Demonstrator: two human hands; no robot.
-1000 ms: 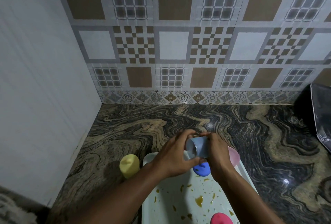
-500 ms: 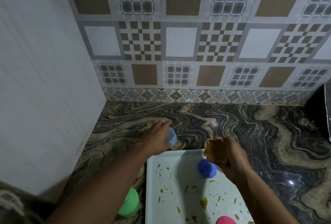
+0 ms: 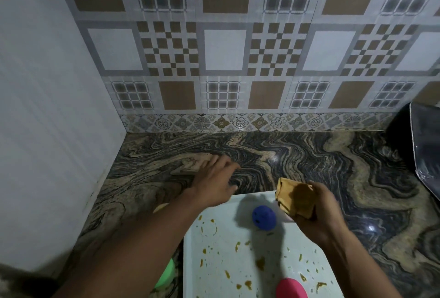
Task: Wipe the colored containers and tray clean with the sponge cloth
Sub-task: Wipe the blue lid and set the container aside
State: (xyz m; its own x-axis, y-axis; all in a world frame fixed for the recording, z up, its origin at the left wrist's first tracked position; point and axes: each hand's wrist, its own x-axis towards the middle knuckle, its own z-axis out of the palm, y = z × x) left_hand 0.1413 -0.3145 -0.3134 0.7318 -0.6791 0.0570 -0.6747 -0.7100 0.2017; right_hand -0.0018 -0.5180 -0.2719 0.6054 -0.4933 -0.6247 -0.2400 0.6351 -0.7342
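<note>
The folded tan sponge cloth [image 3: 295, 199] sits in the lower right of the frame, bunched in the right hand [image 3: 326, 212]. That hand's fingers curl around the cloth from behind and below and hold it in the air over the far right corner of the white tray [image 3: 214, 262]. Just left of the cloth and a little lower, a blue container [image 3: 264, 218] stands upside down on the tray, close to the hand but apart from it. Brownish stains [image 3: 260, 263] are spattered across the tray's surface. A pink container [image 3: 291, 289] stands at the tray's near edge, cut off by the bottom of the frame beside the right forearm.

The left hand [image 3: 214, 178] reaches out over the marbled countertop [image 3: 309, 154] left of centre, beyond the tray's far left corner, palm down with fingers stretched loosely forward and holding nothing that can be seen; it is motion-blurred. A sliver of a yellow container [image 3: 160, 207] peeks from behind the left forearm, and a green container [image 3: 166, 276] shows beneath that forearm, on the counter just left of the tray.

A patterned tile wall [image 3: 223, 50] fills the upper frame, and a dark object [image 3: 426, 150] stands at the right edge.
</note>
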